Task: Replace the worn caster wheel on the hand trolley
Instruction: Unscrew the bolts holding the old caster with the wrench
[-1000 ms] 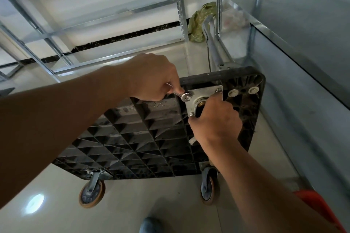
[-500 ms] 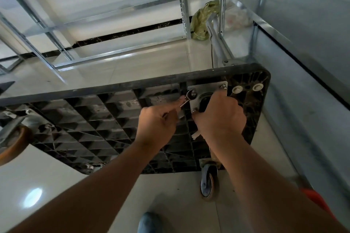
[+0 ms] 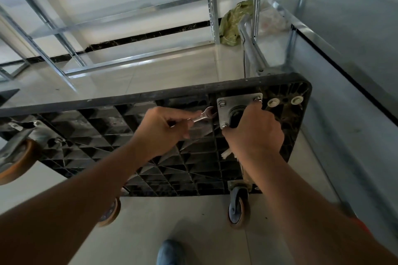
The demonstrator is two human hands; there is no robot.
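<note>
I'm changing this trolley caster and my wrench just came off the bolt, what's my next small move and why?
Probably slide the wrench head right and up onto the upper-left nut of the mounting plate. The left hand pinches the wrench with its open end just left of the plate, on no nut, while the right hand grips the caster below the plate, steadying it.

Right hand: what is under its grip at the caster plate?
The right hand covers most of a black caster below the steel mounting plate. Three plate bolts show; the fourth corner and the wheel itself are hidden by the hand.
</note>
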